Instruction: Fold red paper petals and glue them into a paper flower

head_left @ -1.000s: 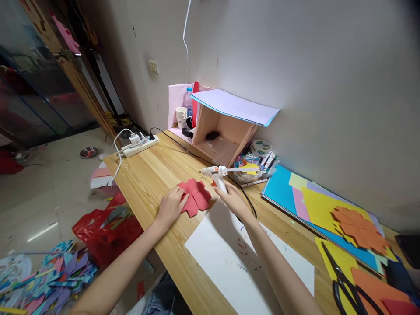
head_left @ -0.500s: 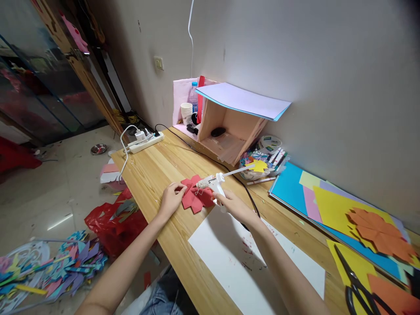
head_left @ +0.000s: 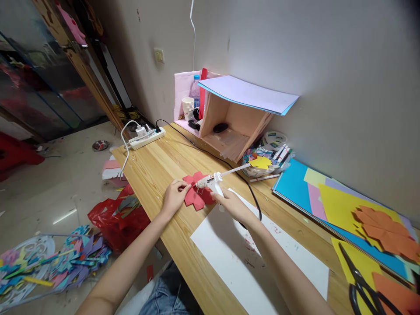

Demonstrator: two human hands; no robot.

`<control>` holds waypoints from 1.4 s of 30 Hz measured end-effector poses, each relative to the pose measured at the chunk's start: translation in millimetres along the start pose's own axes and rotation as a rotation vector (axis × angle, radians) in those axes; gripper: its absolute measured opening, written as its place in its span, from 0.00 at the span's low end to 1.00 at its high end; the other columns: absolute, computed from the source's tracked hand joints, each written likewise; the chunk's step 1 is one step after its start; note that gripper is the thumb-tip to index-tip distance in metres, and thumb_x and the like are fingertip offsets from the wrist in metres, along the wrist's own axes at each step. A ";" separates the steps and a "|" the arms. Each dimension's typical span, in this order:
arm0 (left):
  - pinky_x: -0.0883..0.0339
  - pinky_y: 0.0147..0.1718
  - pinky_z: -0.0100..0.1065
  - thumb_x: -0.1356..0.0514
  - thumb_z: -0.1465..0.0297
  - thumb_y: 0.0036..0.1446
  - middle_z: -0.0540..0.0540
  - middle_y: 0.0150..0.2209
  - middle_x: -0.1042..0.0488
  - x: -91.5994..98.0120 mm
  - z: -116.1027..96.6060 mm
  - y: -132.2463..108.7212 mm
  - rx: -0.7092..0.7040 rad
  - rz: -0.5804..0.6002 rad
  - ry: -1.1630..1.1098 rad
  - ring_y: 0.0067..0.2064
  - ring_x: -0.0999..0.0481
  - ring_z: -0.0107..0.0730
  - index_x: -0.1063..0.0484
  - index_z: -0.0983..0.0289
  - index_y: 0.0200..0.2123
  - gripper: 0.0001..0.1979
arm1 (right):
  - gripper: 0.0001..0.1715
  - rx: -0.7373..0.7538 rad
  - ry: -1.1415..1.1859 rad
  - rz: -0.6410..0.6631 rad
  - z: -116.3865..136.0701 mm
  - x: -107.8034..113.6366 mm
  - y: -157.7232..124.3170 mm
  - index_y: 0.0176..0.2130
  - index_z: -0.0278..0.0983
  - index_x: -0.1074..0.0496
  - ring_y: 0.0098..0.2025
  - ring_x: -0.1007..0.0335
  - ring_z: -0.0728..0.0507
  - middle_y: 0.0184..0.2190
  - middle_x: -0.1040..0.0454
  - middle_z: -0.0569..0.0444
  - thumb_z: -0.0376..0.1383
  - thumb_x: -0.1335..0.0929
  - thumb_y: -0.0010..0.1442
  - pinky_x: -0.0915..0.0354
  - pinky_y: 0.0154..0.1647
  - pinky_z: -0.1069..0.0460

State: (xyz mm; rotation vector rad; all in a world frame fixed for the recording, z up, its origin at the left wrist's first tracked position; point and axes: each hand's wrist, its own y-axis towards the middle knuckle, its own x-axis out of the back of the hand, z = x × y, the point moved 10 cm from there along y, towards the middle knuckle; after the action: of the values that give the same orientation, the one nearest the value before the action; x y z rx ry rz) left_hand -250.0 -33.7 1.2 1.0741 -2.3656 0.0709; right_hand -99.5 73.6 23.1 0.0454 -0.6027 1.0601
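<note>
A red paper flower (head_left: 198,202) lies on the wooden table, its petals spread. My left hand (head_left: 175,197) pinches the flower's left edge between thumb and fingers. My right hand (head_left: 231,205) is wrapped round the handle of a white glue gun (head_left: 215,183), whose nozzle points left over the middle of the flower. A long glue stick (head_left: 236,169) sticks out of the gun's back toward the upper right. Whether the nozzle touches the paper I cannot tell.
White paper (head_left: 236,262) lies near me. Scissors (head_left: 361,282), coloured sheets (head_left: 297,186) and an orange paper flower (head_left: 382,225) are at the right. Behind stand a cardboard box (head_left: 226,127) and a marker basket (head_left: 262,168). A power strip (head_left: 147,138) sits at the far left edge.
The camera view has shifted slightly. My left hand has shifted a little at the flower's left edge, its fingers now nearer the nozzle. The glue gun stays in my right hand over the flower.
</note>
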 end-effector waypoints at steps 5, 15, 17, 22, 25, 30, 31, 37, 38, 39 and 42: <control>0.34 0.33 0.31 0.44 0.63 0.51 0.53 0.32 0.29 -0.7 -0.7 0.3 -0.009 0.002 0.013 0.33 0.29 0.29 0.26 0.62 0.27 0.10 | 0.22 0.012 0.054 0.016 0.9 -3.2 1.7 0.41 0.36 0.31 0.42 0.36 0.40 0.40 0.28 0.50 0.47 0.42 0.54 0.44 0.42 0.49; 0.34 0.33 0.30 0.44 0.63 0.51 0.53 0.33 0.30 -0.5 -3.1 -0.6 -0.002 -0.001 0.015 0.32 0.29 0.28 0.26 0.62 0.27 0.10 | 0.21 -0.025 0.027 0.022 0.3 1.6 -2.0 0.32 0.34 0.32 0.34 0.36 0.42 0.31 0.29 0.51 0.47 0.43 0.54 0.44 0.35 0.51; 0.34 0.33 0.30 0.44 0.64 0.51 0.53 0.33 0.30 -0.7 -3.6 -1.0 0.003 0.004 0.022 0.32 0.29 0.28 0.26 0.62 0.27 0.10 | 0.20 -0.017 0.022 0.024 2.5 4.5 -3.7 0.31 0.35 0.32 0.33 0.37 0.43 0.31 0.30 0.52 0.46 0.43 0.54 0.44 0.34 0.51; 0.34 0.33 0.31 0.45 0.63 0.52 0.53 0.33 0.30 -1.4 -3.3 -1.3 -0.001 0.013 0.048 0.32 0.29 0.28 0.26 0.62 0.28 0.11 | 0.18 -0.008 0.024 0.026 6.2 9.8 -6.3 0.34 0.36 0.31 0.34 0.37 0.43 0.30 0.30 0.52 0.44 0.42 0.54 0.44 0.33 0.51; 0.34 0.33 0.30 0.44 0.63 0.51 0.53 0.33 0.30 -2.1 -2.3 -1.4 -0.007 0.016 0.041 0.32 0.29 0.28 0.26 0.62 0.28 0.10 | 0.17 -0.009 0.036 0.030 6.2 9.8 -6.1 0.34 0.37 0.31 0.34 0.37 0.42 0.30 0.30 0.52 0.44 0.41 0.53 0.44 0.33 0.51; 0.35 0.34 0.31 0.41 0.63 0.48 0.52 0.33 0.30 -2.9 -5.8 -2.0 -0.031 0.025 0.070 0.33 0.30 0.28 0.26 0.62 0.28 0.09 | 0.17 -0.037 0.048 0.043 0.9 9.7 -4.1 0.30 0.36 0.32 0.31 0.38 0.44 0.28 0.32 0.53 0.44 0.41 0.53 0.44 0.32 0.52; 0.35 0.34 0.31 0.41 0.63 0.48 0.52 0.33 0.30 -2.7 -7.2 -1.9 -0.033 0.026 0.085 0.33 0.30 0.29 0.26 0.62 0.28 0.09 | 0.17 -0.042 0.049 0.045 -0.3 10.2 -3.5 0.29 0.36 0.32 0.30 0.38 0.45 0.27 0.32 0.53 0.45 0.41 0.53 0.44 0.31 0.52; 0.36 0.32 0.32 0.43 0.62 0.50 0.53 0.32 0.30 -4.2 -12.6 3.0 0.001 0.062 0.191 0.31 0.30 0.30 0.27 0.62 0.26 0.10 | 0.18 -0.046 0.076 0.077 -0.9 10.3 -2.2 0.29 0.35 0.32 0.27 0.42 0.47 0.26 0.35 0.54 0.46 0.40 0.52 0.46 0.27 0.54; 0.37 0.32 0.33 0.43 0.62 0.49 0.53 0.31 0.29 -3.9 -12.8 4.6 0.008 0.060 0.220 0.31 0.30 0.30 0.27 0.62 0.25 0.10 | 0.18 -0.049 0.087 0.086 -0.6 9.5 -2.4 0.29 0.35 0.32 0.27 0.42 0.48 0.26 0.35 0.54 0.46 0.40 0.52 0.46 0.26 0.54; 0.37 0.31 0.33 0.42 0.62 0.49 0.53 0.31 0.29 -3.5 -13.0 6.2 0.013 0.056 0.247 0.31 0.30 0.31 0.27 0.62 0.24 0.10 | 0.17 -0.054 0.096 0.091 -0.7 9.0 -2.6 0.30 0.35 0.32 0.26 0.42 0.48 0.25 0.36 0.55 0.46 0.40 0.52 0.46 0.25 0.54; 0.37 0.32 0.33 0.40 0.62 0.46 0.53 0.29 0.29 -3.8 -13.1 10.9 0.011 0.059 0.294 0.31 0.30 0.32 0.28 0.61 0.22 0.09 | 0.18 -0.057 0.102 0.090 -1.1 9.1 -2.4 0.30 0.35 0.31 0.26 0.43 0.48 0.25 0.37 0.55 0.45 0.40 0.52 0.47 0.24 0.55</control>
State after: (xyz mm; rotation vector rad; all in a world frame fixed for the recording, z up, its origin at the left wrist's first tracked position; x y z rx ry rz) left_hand -249.8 -20.3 12.4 0.9290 -2.1329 0.2465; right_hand -93.9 80.1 27.3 -0.0860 -0.5468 1.1248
